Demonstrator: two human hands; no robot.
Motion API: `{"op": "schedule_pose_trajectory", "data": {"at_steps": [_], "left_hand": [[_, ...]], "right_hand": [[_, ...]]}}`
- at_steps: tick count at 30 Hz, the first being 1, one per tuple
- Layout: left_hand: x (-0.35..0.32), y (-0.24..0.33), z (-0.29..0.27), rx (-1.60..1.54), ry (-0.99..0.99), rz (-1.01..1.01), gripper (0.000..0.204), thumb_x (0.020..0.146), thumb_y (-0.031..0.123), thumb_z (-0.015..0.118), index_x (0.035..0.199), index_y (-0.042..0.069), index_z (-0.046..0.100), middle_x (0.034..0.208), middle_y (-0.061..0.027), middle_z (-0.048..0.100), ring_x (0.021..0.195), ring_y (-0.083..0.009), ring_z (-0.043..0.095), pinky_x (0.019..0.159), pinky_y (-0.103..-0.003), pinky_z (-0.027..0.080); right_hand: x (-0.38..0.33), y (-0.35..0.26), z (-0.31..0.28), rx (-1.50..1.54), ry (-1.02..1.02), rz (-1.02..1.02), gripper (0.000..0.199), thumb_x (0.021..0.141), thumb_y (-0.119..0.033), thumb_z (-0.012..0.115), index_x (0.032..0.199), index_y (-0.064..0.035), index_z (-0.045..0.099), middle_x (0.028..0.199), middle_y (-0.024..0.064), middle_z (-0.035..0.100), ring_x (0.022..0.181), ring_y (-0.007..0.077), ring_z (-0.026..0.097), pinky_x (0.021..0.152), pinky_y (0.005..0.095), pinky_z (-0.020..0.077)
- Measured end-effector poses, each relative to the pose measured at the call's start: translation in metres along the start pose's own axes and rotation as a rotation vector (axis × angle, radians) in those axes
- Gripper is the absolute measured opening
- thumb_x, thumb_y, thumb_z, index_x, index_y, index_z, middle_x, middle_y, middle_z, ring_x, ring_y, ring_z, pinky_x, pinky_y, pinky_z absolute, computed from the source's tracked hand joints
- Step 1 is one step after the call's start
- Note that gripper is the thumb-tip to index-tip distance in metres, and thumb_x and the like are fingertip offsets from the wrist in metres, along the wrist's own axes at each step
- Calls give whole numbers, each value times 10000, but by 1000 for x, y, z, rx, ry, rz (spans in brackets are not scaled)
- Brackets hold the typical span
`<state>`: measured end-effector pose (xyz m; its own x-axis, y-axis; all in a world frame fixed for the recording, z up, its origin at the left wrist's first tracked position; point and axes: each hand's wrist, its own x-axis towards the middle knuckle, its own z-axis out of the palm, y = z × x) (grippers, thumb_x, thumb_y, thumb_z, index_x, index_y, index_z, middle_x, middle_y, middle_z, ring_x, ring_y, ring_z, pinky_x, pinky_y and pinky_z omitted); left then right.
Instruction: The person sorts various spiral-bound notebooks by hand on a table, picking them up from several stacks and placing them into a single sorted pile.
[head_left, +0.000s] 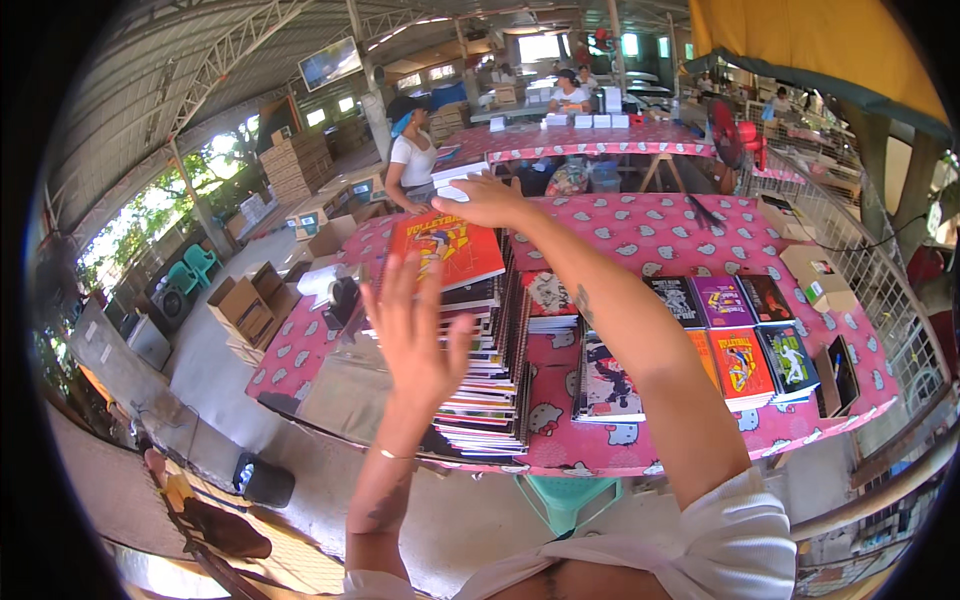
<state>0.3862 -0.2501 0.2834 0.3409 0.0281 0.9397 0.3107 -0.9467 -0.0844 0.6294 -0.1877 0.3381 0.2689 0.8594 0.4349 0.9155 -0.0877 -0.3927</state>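
A tall stack of spiral notebooks (478,400) stands at the table's near left, its layers slightly uneven. On top lies an orange-red notebook (470,256) with a yellow and purple sports picture on its cover. My left hand (415,335) is raised at the near left side of the stack, open with the fingers spread, hiding part of the top notebook. Stretched across to the stack's far end, my right hand (490,203) has its fingers extended above the far edge of the top notebook. Whether its fingertips touch the cover is unclear.
Shorter notebook piles (737,365) stand on the pink patterned tablecloth (630,235) to the right, beside an open box (838,375). A person (411,160) stands across the table by a white pile (458,174). Below the near edge is a green stool (566,500).
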Motion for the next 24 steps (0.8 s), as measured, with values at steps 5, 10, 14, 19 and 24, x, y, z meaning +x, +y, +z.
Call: {"op": "schedule_pose_trajectory", "data": {"at_steps": [5,10,14,19,24], "left_hand": [[-5,-7,23,171,-16,-14,584,999,477,341,1376,56,492,1354,-161,507,1330,-330,405,1141,-535,125],[-11,-13,27,108,-27,-62,571,1003,489,290,1267,60,560,1214,-133,556,1118,-315,509,1064,-505,243],[-19,15,28,-25,197,-11,517,990,454,365,1228,45,573,1182,-160,569,1109,-343,514,1014,-507,325],[-121,111,71,-604,-333,55,508,901,349,595,1292,37,507,1308,-198,506,1203,-381,490,1025,-564,363],[-187,152,146,-304,-581,92,554,856,240,644,1345,45,473,1351,-166,486,1184,-361,526,970,-478,447]], "right_hand": [[26,12,3,-11,-284,-30,987,783,-811,438,1086,102,658,1177,329,603,1159,404,582,965,404,452],[15,22,-6,263,-255,-89,920,844,-767,416,1231,48,597,1280,275,568,1223,352,542,1010,383,414],[-37,69,-4,570,346,-150,686,923,-606,463,1301,-40,552,1271,199,590,1177,334,564,983,400,427],[-240,175,42,269,172,-15,556,852,-298,684,1327,-69,510,1260,194,568,1138,345,572,962,399,457],[-414,214,75,-370,-360,456,973,722,-431,767,1497,-176,236,1512,254,235,1387,472,235,1050,686,208]]}}
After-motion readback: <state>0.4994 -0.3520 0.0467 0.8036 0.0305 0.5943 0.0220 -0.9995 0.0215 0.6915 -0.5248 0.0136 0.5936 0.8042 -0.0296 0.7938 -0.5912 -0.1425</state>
